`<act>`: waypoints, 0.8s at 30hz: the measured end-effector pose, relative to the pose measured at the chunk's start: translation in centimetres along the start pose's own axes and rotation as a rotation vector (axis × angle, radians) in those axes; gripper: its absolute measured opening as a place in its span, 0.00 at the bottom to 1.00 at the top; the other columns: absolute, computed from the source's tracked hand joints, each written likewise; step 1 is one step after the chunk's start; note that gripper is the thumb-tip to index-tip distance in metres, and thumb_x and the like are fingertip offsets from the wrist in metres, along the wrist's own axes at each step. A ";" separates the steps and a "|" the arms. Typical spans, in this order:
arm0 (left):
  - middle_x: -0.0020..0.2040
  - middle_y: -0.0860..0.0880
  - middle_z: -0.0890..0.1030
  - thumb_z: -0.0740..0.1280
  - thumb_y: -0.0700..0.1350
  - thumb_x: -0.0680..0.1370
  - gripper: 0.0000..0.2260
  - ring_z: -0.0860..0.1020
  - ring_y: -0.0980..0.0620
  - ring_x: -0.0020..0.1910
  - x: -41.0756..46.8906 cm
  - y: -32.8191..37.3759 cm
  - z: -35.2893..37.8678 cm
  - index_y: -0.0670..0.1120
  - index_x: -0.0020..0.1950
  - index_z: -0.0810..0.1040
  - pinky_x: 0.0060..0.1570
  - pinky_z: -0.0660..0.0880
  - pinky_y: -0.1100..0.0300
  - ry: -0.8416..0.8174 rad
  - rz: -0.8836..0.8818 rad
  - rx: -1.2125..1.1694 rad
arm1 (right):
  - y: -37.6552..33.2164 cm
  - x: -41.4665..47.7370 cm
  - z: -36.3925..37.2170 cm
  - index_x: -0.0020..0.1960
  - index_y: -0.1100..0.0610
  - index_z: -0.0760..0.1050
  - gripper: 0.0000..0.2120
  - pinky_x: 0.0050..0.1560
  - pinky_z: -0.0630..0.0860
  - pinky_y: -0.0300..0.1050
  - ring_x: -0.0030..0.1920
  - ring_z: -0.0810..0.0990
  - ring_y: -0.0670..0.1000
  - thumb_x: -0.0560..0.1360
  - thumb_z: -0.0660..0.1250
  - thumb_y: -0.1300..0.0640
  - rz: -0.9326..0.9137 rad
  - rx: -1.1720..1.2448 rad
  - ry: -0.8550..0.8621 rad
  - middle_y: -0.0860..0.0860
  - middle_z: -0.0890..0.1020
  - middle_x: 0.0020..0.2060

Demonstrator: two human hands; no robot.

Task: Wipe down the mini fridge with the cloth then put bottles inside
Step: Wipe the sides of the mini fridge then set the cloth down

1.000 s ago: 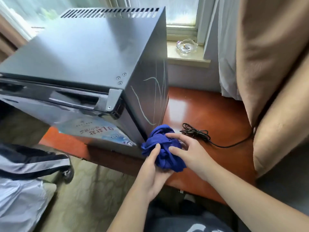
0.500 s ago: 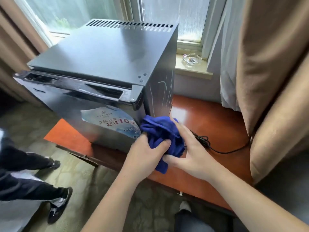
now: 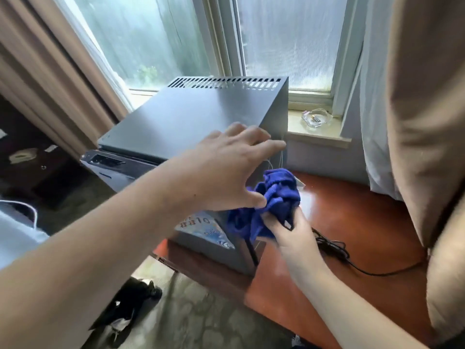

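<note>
A dark grey mini fridge (image 3: 191, 114) stands on a red-brown wooden table (image 3: 352, 222) by the window, its door shut and a blue sticker low on the front. My right hand (image 3: 289, 233) grips a crumpled blue cloth (image 3: 274, 197) against the fridge's front right corner. My left hand (image 3: 226, 167) hovers over the fridge's top right edge, fingers spread, thumb touching the cloth. No bottles are in view.
A black power cord (image 3: 334, 250) trails across the table right of the fridge. A glass ashtray (image 3: 315, 118) sits on the windowsill. Tan curtains (image 3: 427, 122) hang close at the right. Dark shoes (image 3: 130, 298) lie on the floor at lower left.
My left hand has let go of the cloth and risen over the fridge top with fingers spread. The right hand keeps the cloth. The camera has tilted up toward the window.
</note>
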State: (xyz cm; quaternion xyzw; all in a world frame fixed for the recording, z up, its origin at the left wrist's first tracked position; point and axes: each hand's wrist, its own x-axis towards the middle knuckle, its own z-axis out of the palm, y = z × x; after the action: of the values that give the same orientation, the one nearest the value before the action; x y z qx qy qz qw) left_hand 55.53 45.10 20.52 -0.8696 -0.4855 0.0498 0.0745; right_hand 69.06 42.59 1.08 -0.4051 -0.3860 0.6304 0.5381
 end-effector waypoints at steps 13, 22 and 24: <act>0.62 0.46 0.75 0.74 0.55 0.66 0.45 0.77 0.44 0.59 7.6 0.6 5.1 0.51 0.78 0.55 0.61 0.73 0.48 -0.264 0.169 0.361 | -4.0 5.6 -1.4 0.59 0.44 0.78 0.24 0.49 0.81 0.35 0.52 0.86 0.38 0.69 0.80 0.62 -0.008 -0.190 -0.122 0.39 0.87 0.50; 0.52 0.54 0.79 0.68 0.55 0.71 0.19 0.80 0.51 0.54 16.4 -3.3 3.2 0.55 0.61 0.75 0.60 0.71 0.53 -0.321 0.353 0.399 | -3.9 9.9 -4.7 0.63 0.46 0.78 0.20 0.59 0.82 0.47 0.61 0.84 0.45 0.72 0.74 0.54 0.012 0.105 0.085 0.45 0.85 0.60; 0.55 0.56 0.79 0.68 0.57 0.71 0.22 0.78 0.52 0.56 19.4 -4.3 2.7 0.57 0.64 0.74 0.63 0.69 0.51 -0.332 0.348 0.406 | -4.4 11.1 -5.6 0.62 0.46 0.80 0.14 0.61 0.82 0.48 0.61 0.84 0.42 0.77 0.73 0.54 -0.023 0.083 0.164 0.47 0.84 0.60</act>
State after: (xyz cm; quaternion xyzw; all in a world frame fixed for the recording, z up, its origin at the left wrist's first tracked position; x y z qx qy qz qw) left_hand 61.70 64.10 18.34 -0.8871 -0.3150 0.2988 0.1567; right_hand 74.79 54.44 2.00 -0.4285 -0.3188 0.6042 0.5913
